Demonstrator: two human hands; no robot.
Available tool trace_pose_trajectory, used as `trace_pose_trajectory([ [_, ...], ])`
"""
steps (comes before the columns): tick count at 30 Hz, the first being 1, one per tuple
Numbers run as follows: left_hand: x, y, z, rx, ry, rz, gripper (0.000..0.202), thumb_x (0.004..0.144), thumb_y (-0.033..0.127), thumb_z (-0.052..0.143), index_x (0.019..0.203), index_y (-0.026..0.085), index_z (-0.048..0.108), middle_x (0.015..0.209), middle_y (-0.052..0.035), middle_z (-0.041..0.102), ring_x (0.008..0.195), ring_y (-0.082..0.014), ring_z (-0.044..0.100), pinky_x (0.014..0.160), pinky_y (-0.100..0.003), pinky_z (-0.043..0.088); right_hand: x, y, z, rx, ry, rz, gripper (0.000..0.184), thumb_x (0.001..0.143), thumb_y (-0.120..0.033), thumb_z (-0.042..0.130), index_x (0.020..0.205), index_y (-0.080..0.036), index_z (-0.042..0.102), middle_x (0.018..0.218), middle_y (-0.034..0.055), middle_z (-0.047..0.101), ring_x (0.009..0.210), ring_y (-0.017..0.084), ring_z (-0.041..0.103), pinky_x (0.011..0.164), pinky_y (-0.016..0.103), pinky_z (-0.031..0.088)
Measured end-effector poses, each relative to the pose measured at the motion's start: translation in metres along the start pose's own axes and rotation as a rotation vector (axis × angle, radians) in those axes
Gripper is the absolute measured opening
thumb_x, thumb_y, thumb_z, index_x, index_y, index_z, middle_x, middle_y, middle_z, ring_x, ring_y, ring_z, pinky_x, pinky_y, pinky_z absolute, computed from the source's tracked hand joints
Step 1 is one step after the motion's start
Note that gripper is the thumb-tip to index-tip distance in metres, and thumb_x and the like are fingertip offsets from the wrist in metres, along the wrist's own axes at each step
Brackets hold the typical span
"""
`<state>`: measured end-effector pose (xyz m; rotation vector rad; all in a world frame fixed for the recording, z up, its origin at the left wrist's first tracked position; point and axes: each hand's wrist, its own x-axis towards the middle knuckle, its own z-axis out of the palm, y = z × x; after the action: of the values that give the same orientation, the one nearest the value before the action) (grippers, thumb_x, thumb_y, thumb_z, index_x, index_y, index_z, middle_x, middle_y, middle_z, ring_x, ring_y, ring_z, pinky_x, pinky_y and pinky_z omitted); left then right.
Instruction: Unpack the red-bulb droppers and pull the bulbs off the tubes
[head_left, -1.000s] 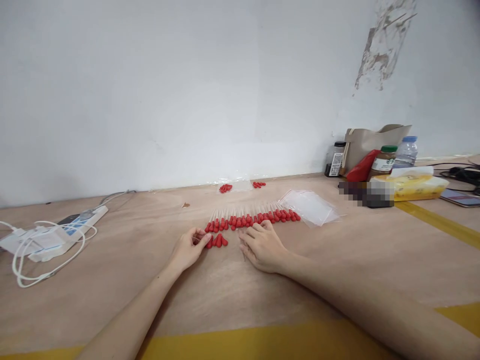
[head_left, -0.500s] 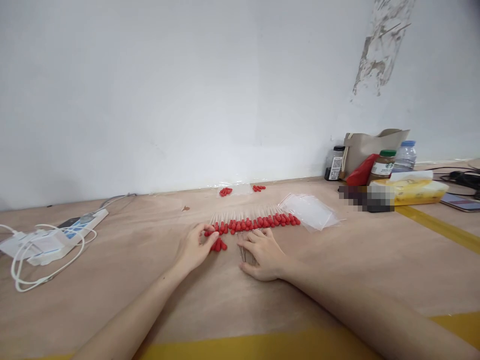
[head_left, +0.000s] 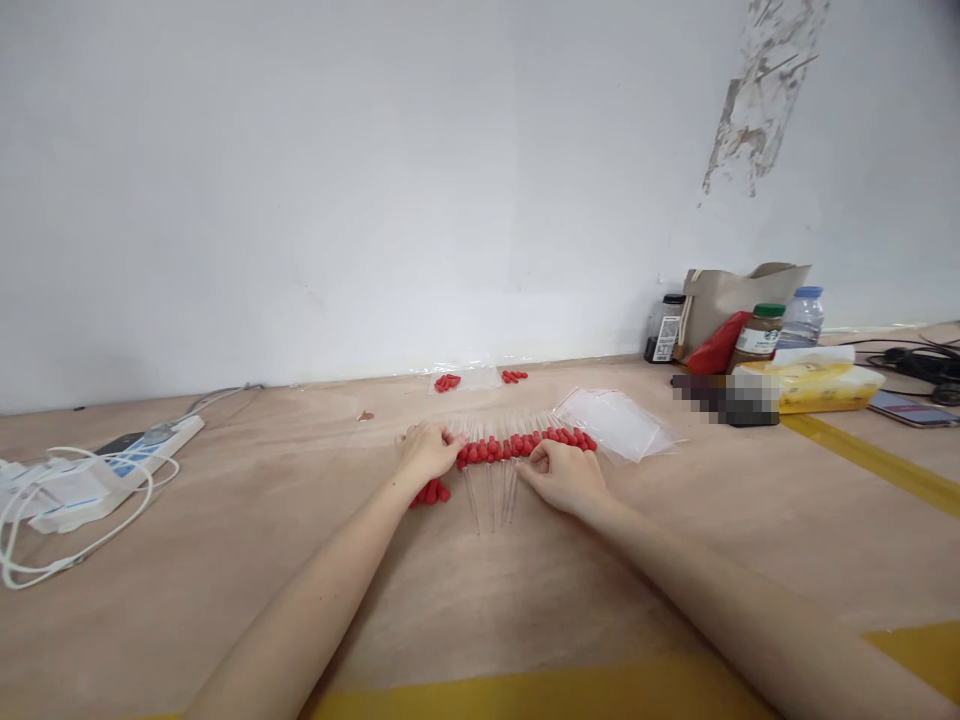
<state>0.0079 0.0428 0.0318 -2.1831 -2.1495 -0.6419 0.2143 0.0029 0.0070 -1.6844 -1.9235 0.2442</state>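
Across the middle of the table lies a row of droppers [head_left: 517, 446], clear thin tubes with red bulbs, mostly pointing toward the wall. Several loose clear tubes [head_left: 491, 495] stretch from the row toward me. My left hand [head_left: 430, 452] is closed over the row's left end, its fingertips against red bulbs; what it grips is hidden. Just below its wrist sits a small group of red bulbs [head_left: 431, 493]. My right hand [head_left: 564, 476] is pinched at the near side of the row, right beside the loose tubes. Whatever lies between its fingertips is too small to make out.
Flat clear bags [head_left: 619, 424] lie right of the row. Near the wall, more red pieces [head_left: 448, 383] rest by clear plastic. A power strip [head_left: 120, 475] with white cables is at left. Bottles, a grey bag [head_left: 731, 310], a yellow tissue pack [head_left: 829, 385] and a phone [head_left: 913, 408] stand right.
My left hand has moved up and right onto the row's end. My right hand has lifted off the clear tubes, shifted right and up, and closed to a pinch, leaving the tubes spread.
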Motion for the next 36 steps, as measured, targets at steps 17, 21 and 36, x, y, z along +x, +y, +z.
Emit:
trace_pose_trajectory([
  [17, -0.004, 0.006, 0.012, 0.069, 0.009, -0.033, 0.040, 0.072, 0.052, 0.045, 0.057, 0.020, 0.064, 0.077, -0.0119, 0.064, 0.091, -0.0319, 0.052, 0.079, -0.044, 0.031, 0.000, -0.009, 0.018, 0.051, -0.060, 0.033, 0.024, 0.067, -0.043, 0.057, 0.079, -0.022, 0.062, 0.076, -0.0001, 0.067, 0.075, 0.018, 0.059, 0.073, 0.035, 0.028],
  [21, -0.004, 0.007, 0.013, 0.078, 0.011, -0.029, 0.039, 0.073, 0.048, 0.045, 0.053, 0.019, 0.063, 0.075, -0.0121, 0.064, 0.092, -0.0324, 0.052, 0.078, -0.043, 0.031, 0.000, -0.014, 0.017, 0.069, -0.083, 0.017, 0.022, 0.070, -0.041, 0.056, 0.080, -0.024, 0.064, 0.077, -0.0009, 0.067, 0.078, 0.017, 0.059, 0.071, 0.032, 0.030],
  [36, -0.043, 0.000, -0.023, -0.028, 0.050, 0.289, 0.024, 0.085, 0.037, 0.036, 0.077, 0.020, 0.051, 0.074, -0.0013, 0.063, 0.072, -0.0176, 0.055, 0.078, -0.035, 0.027, 0.006, 0.003, 0.002, 0.301, 0.254, -0.225, 0.033, 0.079, -0.040, 0.047, 0.101, -0.016, 0.055, 0.096, 0.0078, 0.058, 0.086, 0.017, 0.054, 0.073, 0.029, 0.040],
])
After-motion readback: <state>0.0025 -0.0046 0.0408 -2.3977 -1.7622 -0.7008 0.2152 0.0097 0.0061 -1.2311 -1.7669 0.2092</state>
